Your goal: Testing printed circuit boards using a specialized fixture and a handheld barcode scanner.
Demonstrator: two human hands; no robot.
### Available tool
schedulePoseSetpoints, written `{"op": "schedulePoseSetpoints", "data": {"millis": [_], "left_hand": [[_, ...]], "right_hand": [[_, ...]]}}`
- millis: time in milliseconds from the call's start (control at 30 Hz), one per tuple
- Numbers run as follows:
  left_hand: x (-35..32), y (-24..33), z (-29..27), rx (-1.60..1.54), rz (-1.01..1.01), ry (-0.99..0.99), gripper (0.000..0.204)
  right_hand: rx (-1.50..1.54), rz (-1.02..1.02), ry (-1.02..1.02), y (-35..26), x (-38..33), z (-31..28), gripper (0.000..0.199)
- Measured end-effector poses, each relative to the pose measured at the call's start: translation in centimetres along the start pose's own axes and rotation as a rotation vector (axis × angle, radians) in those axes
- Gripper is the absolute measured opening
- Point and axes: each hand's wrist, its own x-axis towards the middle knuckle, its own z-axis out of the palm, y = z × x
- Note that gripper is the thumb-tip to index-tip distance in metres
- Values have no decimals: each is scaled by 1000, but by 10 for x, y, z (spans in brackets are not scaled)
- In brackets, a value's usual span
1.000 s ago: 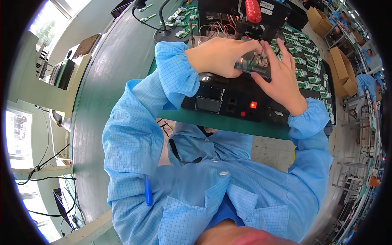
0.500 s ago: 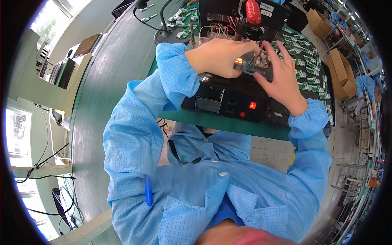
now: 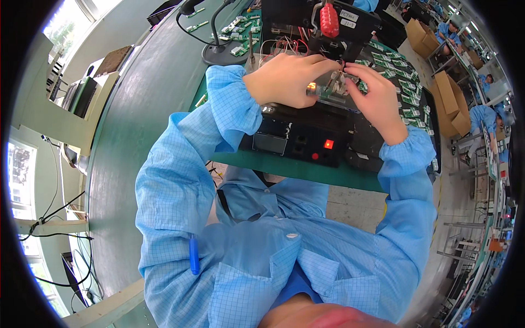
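Observation:
My left hand [image 3: 287, 79] reaches over a black test fixture [image 3: 298, 128], its fingers bent together and its thumb lower, beside a glowing orange digit display [image 3: 311, 86]. My right hand [image 3: 376, 98] comes in from the other side, with fingers drawn together and thumb close to them. The fingertips of both hands almost meet above a clear plate [image 3: 331, 97] carrying metal pins and wires. Whatever lies between the fingertips is too small or hidden to name. Above them hangs the red grip of a toggle clamp [image 3: 329, 21].
Several green circuit boards [image 3: 407, 87] lie on a black mat at the right, and more boards [image 3: 238, 27] at the far left. A lamp base [image 3: 219, 53] stands on the green table [image 3: 136, 109]. Cardboard boxes [image 3: 451, 101] and co-workers [image 3: 484, 120] are off to the right.
My right hand has gone from spread fingers to fingers drawn together, nearer my left fingertips. The left fingers have stretched slightly toward the right. The whole view has shifted a little.

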Motion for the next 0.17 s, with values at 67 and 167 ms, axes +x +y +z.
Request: {"op": "schedulePoseSetpoints", "data": {"millis": [67, 167], "left_hand": [[0, 0, 0, -2, 7, -1, 73], [0, -1, 1, 28, 0, -18, 75]], "right_hand": [[4, -51, 6, 6, 1, 4, 19], [10, 55, -85, 11, -1, 7, 16]]}}
